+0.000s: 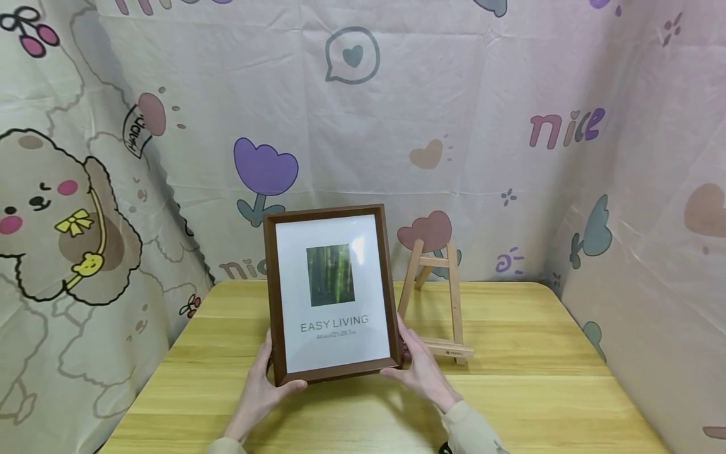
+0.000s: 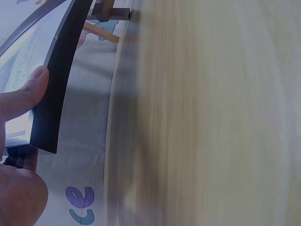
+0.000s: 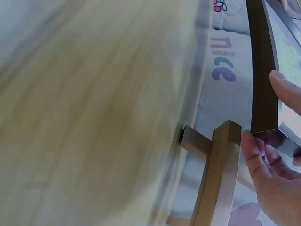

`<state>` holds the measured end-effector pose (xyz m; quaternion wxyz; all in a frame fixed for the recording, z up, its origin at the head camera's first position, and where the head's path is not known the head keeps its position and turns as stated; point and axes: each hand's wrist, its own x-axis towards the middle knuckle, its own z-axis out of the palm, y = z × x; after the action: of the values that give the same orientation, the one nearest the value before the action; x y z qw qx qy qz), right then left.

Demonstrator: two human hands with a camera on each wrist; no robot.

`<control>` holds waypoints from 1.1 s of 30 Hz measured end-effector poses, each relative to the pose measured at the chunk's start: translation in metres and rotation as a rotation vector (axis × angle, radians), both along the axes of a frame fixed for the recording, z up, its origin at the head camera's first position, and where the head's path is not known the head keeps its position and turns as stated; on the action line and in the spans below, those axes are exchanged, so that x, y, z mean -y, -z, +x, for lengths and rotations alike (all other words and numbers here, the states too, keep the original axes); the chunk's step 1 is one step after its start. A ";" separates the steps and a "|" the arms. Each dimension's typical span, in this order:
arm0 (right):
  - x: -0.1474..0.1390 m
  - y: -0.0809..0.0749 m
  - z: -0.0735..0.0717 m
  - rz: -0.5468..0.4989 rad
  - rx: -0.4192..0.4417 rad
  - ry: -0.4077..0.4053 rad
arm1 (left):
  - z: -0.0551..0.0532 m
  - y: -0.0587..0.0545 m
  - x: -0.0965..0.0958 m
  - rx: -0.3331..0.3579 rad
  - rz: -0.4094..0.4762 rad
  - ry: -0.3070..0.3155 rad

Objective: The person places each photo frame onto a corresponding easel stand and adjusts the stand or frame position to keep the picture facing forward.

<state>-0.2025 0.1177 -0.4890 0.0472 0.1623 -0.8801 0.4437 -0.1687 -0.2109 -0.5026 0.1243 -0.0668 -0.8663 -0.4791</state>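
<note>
Currently we grip the picture frame (image 1: 333, 293) near its lower corners, left hand (image 1: 261, 388) and right hand (image 1: 423, 373), just left of the easel (image 1: 455, 296); loosening unevenly could tip it sideways, knocking the easel over.

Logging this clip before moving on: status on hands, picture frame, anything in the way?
Left hand and right hand gripping picture frame by its lower corners. Picture frame held off table, slightly tilted. Possible obstacle: wooden easel just behind right hand.
</note>
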 end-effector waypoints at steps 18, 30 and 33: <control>-0.023 -0.003 0.000 0.024 -0.067 0.049 | -0.012 0.001 -0.023 -0.089 0.049 0.050; -0.039 -0.001 -0.002 0.028 -0.116 0.071 | -0.022 0.001 -0.037 -0.148 0.065 0.093; -0.043 -0.001 -0.003 0.038 -0.130 0.082 | -0.025 0.000 -0.040 -0.166 0.068 0.106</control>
<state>-0.2055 0.1606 -0.4883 0.1195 0.1555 -0.8894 0.4130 -0.1942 -0.1706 -0.5031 0.1721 -0.1478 -0.8315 -0.5071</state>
